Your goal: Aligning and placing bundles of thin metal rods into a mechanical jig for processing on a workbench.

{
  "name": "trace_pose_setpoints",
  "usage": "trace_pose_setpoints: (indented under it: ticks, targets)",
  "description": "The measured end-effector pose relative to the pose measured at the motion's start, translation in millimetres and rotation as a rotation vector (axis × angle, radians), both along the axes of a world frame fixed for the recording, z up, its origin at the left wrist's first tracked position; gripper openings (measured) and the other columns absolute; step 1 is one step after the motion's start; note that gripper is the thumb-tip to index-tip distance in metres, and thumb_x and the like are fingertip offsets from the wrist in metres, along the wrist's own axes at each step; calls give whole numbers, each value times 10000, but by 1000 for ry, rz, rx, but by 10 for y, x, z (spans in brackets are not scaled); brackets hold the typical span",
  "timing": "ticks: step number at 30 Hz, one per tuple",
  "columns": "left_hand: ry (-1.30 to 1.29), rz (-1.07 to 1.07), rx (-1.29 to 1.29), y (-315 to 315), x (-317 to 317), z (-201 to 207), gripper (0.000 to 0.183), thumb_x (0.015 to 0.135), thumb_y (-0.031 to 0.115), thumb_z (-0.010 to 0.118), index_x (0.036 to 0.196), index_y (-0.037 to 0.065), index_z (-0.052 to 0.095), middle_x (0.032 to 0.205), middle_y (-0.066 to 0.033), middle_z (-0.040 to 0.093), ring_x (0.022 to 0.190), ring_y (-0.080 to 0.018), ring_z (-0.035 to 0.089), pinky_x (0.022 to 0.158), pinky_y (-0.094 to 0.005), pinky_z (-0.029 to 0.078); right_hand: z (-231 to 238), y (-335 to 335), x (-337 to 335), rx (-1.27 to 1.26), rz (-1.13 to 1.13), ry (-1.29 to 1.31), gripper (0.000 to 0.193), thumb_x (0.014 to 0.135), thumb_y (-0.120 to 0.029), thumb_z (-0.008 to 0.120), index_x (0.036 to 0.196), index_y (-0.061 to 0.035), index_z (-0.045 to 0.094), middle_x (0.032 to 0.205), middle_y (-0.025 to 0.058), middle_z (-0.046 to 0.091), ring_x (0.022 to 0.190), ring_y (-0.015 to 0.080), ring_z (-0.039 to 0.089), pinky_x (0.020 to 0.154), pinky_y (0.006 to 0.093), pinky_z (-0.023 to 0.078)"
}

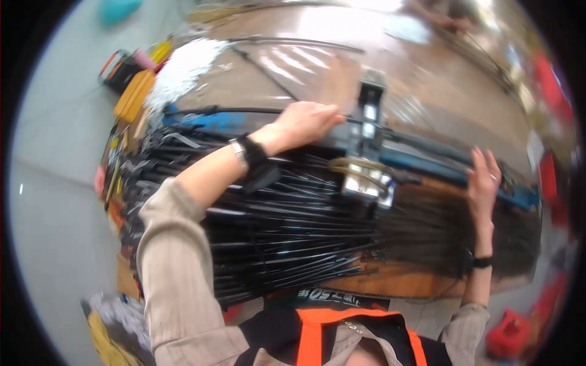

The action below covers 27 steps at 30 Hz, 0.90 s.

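Note:
My left hand (305, 125) is closed around a thin black rod (256, 110), which lies roughly crosswise over the bench. Just right of this hand stands a metal fixture (370, 113) with a brass-coloured ring (361, 168) on its near side. From the fixture a long blue rail (427, 163) runs to the right. My right hand (484, 183) is over the far right part of that rail, its fingers stretched out and somewhat blurred. Whether it touches the rail or a rod there, I cannot tell.
A large heap of thin black rods (274, 226) covers the near left of the bench. Beyond it lie a white pile (189, 70), a yellow case (134, 96) and loose tools at the left edge. Another person's hand (455, 23) shows at the far right. A red object (508, 333) sits lower right.

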<state>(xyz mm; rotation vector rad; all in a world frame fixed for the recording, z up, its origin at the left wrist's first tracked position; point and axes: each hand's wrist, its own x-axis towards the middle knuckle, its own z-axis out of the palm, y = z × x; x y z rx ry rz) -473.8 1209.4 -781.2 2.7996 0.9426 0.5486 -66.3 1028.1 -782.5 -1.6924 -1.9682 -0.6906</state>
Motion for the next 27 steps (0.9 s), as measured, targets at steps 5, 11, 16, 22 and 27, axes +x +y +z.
trace_pose_setpoints:
  ticks: [5,11,16,22,27]
  targets:
    - [-4,97,18,88,213,-44,233,983,286,526,884,87,597,755,-183,663,754,-403,660,633,-502,521,-163,-84,-343,-29,150,64,379,822,-4,683,1196,-59,656,1116,91,693,1130,286,591,993,402,400]
    - [60,104,-28,169,473,-19,235,985,284,519,891,82,593,760,-196,655,774,-420,644,667,-523,497,-355,-113,-431,-151,239,286,338,814,-54,711,1148,-71,664,980,56,704,988,255,617,886,393,403]
    - [98,126,-19,207,480,-94,251,991,300,512,900,77,582,775,-206,649,779,-432,632,667,-531,482,-435,18,-600,-140,250,329,317,819,-27,695,1132,-48,652,942,84,680,942,266,613,861,393,426]
    - [76,108,83,260,452,-301,248,1001,294,502,905,75,565,786,-198,649,775,-423,632,641,-507,484,-643,156,-652,-236,364,605,240,858,4,652,1097,-11,635,893,120,629,880,272,603,803,383,469]
    - [16,11,232,294,539,-405,198,1004,257,510,928,79,552,811,-169,648,774,-403,635,624,-477,491,-776,313,-513,-224,404,663,177,881,-85,676,1045,-26,644,856,102,604,840,280,591,806,382,471]
